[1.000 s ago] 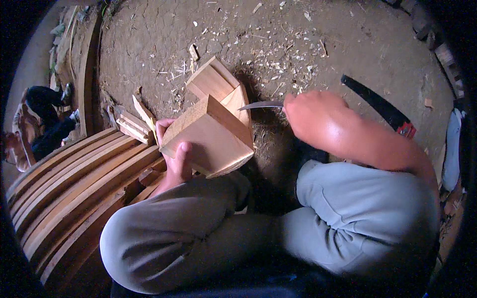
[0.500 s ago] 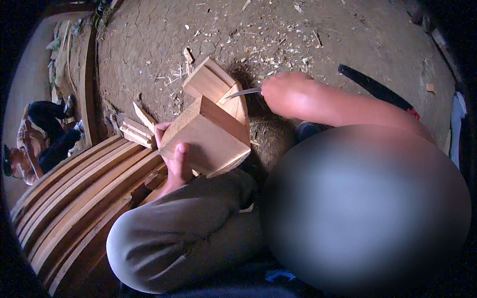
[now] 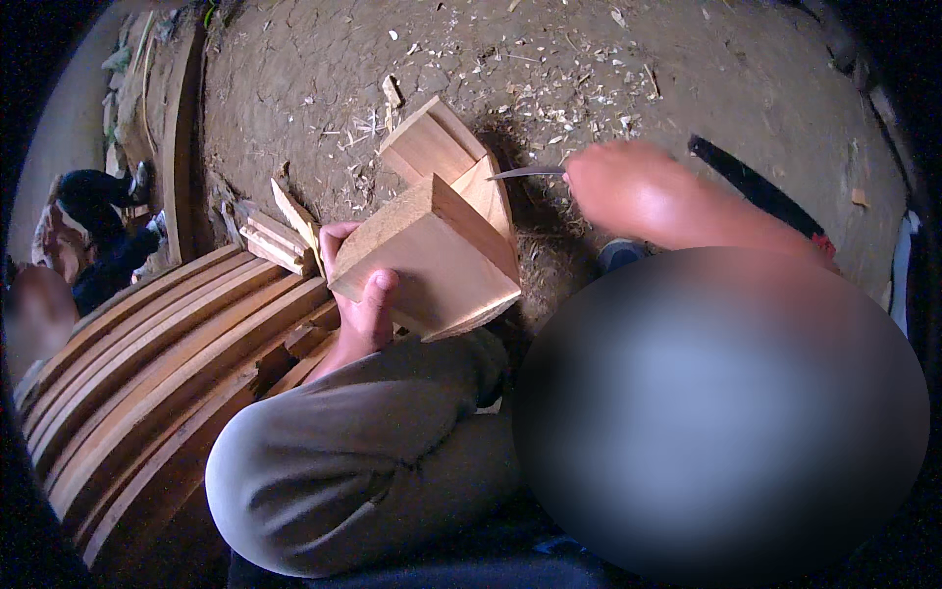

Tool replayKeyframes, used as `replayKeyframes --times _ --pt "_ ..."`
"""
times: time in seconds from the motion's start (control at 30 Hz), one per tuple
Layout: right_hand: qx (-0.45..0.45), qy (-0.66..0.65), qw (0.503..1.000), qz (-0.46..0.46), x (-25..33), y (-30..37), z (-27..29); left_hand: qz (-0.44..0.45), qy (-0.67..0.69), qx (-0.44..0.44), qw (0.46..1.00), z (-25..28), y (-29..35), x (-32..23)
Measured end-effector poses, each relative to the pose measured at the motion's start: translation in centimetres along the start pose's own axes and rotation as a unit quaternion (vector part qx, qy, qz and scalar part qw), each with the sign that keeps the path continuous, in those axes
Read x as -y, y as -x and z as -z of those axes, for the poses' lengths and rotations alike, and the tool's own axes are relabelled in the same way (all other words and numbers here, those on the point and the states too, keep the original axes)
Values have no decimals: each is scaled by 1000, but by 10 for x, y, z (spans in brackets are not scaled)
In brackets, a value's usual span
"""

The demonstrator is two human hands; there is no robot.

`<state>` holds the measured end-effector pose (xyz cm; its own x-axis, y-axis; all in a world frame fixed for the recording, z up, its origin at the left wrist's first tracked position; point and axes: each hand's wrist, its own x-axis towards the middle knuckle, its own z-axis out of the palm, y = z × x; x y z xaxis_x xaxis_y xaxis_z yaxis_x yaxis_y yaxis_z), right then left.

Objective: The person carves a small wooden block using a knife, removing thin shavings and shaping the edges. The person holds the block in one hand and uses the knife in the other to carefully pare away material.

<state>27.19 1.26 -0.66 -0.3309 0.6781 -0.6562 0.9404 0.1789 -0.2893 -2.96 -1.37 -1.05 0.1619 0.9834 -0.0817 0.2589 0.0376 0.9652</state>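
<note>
A notched block of pale wood [image 3: 432,260] rests tilted above my left knee. My left hand [image 3: 365,304] is closed on its near left side, thumb lying on the face toward me and fingers round the far side. In my right hand [image 3: 613,187], shut in a fist, is a knife with a thin curved blade [image 3: 530,173]; the fist hides its handle. The blade points left, its tip at the right edge of the sloping cut in the block's notch. I cannot tell whether the tip touches the wood.
Stacked timber boards [image 3: 186,344] lie at left, with split offcuts [image 3: 275,243] at their far end. Wood chips [image 3: 549,113] litter the earth floor. A dark saw blade [image 3: 760,187] lies beyond my right forearm. Another person [image 3: 98,226] is at far left. A blurred patch covers the lower right.
My right hand has drawn the blade rightward, from over the notch's cut face to its edge. The block, still in my left hand, and the whole scene sit slightly farther right in view.
</note>
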Motion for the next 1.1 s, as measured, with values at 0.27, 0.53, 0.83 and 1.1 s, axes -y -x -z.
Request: replayKeyframes --times 0.27,0.53,0.83,1.1 --pt "-47 -10 999 11 6 16 -6 -25 -26 1 999 -2 1 1" --pt "-38 18 999 2 7 30 2 -17 -12 -9 1000 -1 -2 8" --pt "-42 25 998 36 10 41 8 -26 -18 -3 1000 0 -2 5" --pt "-83 51 995 27 16 43 -2 -25 -19 -12 999 2 -1 10"
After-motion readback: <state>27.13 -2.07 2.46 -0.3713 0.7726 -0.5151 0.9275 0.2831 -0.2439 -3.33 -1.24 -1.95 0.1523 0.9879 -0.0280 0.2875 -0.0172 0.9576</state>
